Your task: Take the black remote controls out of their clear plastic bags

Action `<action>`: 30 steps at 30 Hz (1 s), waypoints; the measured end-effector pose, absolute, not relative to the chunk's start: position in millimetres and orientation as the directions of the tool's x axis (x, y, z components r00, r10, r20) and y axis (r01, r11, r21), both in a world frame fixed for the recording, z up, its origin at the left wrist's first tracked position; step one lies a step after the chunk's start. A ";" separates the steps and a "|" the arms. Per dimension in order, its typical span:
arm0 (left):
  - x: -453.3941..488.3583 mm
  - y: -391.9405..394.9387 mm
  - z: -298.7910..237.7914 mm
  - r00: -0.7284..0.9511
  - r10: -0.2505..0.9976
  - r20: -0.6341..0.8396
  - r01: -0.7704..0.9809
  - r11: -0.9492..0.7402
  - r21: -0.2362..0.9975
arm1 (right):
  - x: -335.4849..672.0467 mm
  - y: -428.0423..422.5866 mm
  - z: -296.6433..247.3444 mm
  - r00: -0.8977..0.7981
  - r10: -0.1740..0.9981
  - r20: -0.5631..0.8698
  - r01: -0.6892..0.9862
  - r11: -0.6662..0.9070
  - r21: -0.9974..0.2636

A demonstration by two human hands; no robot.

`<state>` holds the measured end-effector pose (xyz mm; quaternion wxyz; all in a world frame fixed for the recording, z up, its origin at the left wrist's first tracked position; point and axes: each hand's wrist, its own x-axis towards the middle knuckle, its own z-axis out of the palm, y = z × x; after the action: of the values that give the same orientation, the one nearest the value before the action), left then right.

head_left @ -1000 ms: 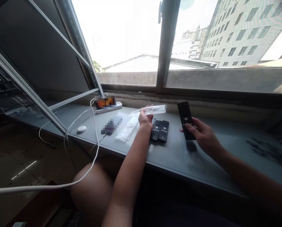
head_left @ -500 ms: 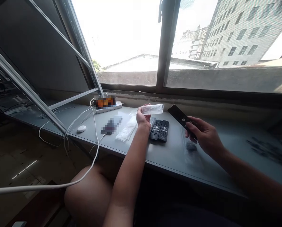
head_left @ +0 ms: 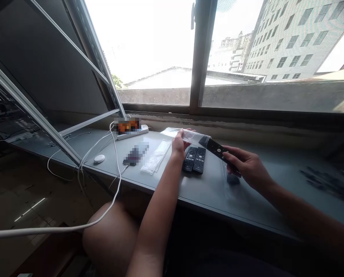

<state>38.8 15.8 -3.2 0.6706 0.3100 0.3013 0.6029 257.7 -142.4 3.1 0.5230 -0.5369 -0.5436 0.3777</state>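
Between the thumb and fingers of my left hand (head_left: 179, 144) is a clear plastic bag (head_left: 193, 137), held above the table. My right hand (head_left: 247, 163) grips a black remote control (head_left: 216, 149) by its near end. The remote's far end sits inside the bag's mouth, showing through the film. Below the bag, two more black remotes (head_left: 195, 159) lie side by side on the table. A stack of clear plastic bags (head_left: 157, 157) lies left of my left forearm. Under my right hand a bagged dark item (head_left: 232, 179) rests on the table, partly hidden.
A white cable (head_left: 118, 188) loops across the left front. Near it are a round white object (head_left: 99, 158), a blurred-out item (head_left: 135, 154) and a white power strip (head_left: 133, 132). Dark, thin items (head_left: 328, 184) lie at the right. A metal frame (head_left: 93, 69) slants up at the left.
My right hand's remote has come against the bag, and its tip has gone into the bag's mouth. The left hand has shifted slightly right with the bag.
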 end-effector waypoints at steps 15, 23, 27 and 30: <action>49.8 -5.6 -3.9 0.467 0.874 0.131 -0.259 -0.006 0.966 | 255.6 -138.4 1.8 0.100 0.985 0.142 0.158 0.125 -0.979; 47.3 7.8 -8.5 0.164 0.978 0.132 -0.323 -0.073 0.944 | 259.0 -138.1 5.6 0.023 0.999 0.041 0.226 0.035 -0.973; 49.8 10.1 -11.2 0.212 0.973 0.094 -0.316 -0.023 0.948 | 257.0 -137.2 4.8 0.023 1.000 -0.014 0.202 -0.018 -0.979; 52.8 7.1 -10.8 0.266 0.960 0.091 -0.323 -0.001 0.947 | 256.0 -136.5 3.2 0.002 0.999 -0.035 0.163 -0.035 -0.986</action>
<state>52.8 7.1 -10.8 0.6274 0.4892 0.3256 0.5109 256.0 -136.5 3.2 0.4482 -0.5477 -0.5307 0.4664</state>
